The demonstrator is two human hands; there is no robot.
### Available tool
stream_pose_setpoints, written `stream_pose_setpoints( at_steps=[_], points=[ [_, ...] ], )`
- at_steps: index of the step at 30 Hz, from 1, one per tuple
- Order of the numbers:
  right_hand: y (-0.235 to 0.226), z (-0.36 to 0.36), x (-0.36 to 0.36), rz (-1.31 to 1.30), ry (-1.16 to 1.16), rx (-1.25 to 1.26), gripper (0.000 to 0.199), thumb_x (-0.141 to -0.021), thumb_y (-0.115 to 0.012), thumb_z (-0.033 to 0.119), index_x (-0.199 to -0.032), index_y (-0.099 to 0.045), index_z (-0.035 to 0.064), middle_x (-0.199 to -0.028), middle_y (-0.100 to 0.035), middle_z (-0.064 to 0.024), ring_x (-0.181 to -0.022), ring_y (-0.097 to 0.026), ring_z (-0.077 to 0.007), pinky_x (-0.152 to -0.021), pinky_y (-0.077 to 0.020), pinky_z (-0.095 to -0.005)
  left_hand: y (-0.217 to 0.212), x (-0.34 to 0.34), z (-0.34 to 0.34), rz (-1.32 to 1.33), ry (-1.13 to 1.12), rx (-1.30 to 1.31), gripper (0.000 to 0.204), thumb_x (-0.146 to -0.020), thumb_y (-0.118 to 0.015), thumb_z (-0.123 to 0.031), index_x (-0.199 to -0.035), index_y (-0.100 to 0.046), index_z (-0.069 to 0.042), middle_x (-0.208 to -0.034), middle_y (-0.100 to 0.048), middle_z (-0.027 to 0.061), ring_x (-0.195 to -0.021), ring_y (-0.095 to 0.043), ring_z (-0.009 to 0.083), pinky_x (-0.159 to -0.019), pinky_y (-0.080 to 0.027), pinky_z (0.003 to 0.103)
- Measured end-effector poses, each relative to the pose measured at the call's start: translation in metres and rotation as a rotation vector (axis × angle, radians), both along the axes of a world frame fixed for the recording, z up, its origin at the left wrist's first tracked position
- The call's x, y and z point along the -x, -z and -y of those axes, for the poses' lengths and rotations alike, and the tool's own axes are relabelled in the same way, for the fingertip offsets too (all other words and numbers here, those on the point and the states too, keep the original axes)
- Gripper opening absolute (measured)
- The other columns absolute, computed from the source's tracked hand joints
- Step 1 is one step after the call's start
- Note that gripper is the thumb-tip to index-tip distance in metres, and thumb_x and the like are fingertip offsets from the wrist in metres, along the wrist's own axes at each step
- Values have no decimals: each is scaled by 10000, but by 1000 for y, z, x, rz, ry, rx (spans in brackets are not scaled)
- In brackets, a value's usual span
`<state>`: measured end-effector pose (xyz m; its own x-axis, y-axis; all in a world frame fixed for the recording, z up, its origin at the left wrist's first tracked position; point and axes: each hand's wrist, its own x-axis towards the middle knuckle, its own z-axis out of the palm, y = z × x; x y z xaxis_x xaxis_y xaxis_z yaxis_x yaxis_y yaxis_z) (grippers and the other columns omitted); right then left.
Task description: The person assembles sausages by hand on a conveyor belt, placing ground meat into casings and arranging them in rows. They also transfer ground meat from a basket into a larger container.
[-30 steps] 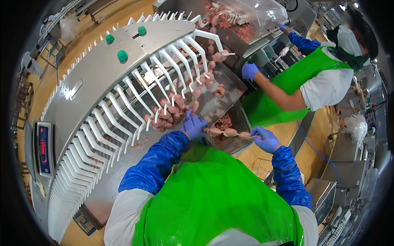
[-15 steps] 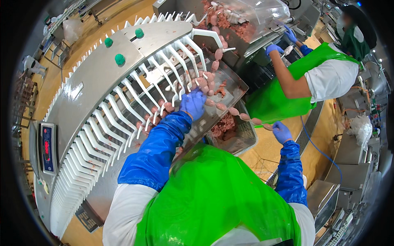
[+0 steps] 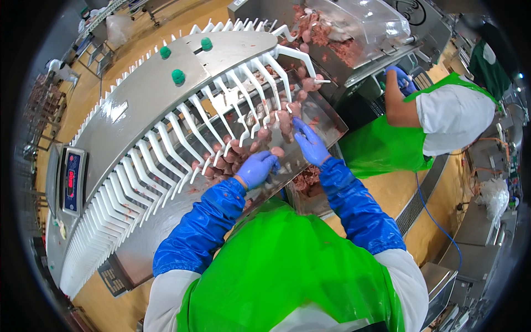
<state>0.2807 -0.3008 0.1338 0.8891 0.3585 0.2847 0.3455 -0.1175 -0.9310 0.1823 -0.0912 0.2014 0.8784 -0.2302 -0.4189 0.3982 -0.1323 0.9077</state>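
My gloved left hand (image 3: 255, 169) curled over the steel tray (image 3: 332, 119), fingers partly bent, with a pink sausage link (image 3: 277, 152) against it at two o'clock; whether I had it gripped, I could not tell. My right hand (image 3: 311, 145) reached in with fingers extended and loosely parted. The sausage string (image 3: 286, 123) lay close at its ten o'clock, beneath white hooks (image 3: 296, 54). A co-worker in a green apron (image 3: 376, 146) stood toward my right hand's three o'clock.
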Motion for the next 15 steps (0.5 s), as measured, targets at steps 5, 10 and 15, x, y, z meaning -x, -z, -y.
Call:
stream_pose_setpoints(
  at_steps=[5,10,15],
  points=[
    [56,-23,-50,-99,-193,187,367,-1010,-498,197,-1316,-527,-5,-1245,-611,-135,-1163,-577,-233,-1011,-444,-334,8,-53,-15,165,114,-481,352,-960,-542,-356,-1059,-621,-27,-912,-676,115,-756,-673,224,-673,-547,347],
    [-18,-53,-28,-98,-318,167,406,-884,-612,198,-1251,-567,30,-1165,-631,-146,-1101,-600,-308,-974,-468,-367,0,-74,-4,109,180,-822,518,-837,-635,-419,-1171,-615,-24,-1138,-662,203,-1040,-656,359,-886,-529,421],
    [-57,-26,-44,15,-488,750,310,-948,-539,235,-1176,-616,40,-1010,-670,-177,-954,-649,-325,-890,-495,-403,-20,-69,7,162,240,-919,559,-792,-689,-485,-1085,-633,-13,-1170,-659,210,-1067,-646,382,-923,-515,452]
  ],
)
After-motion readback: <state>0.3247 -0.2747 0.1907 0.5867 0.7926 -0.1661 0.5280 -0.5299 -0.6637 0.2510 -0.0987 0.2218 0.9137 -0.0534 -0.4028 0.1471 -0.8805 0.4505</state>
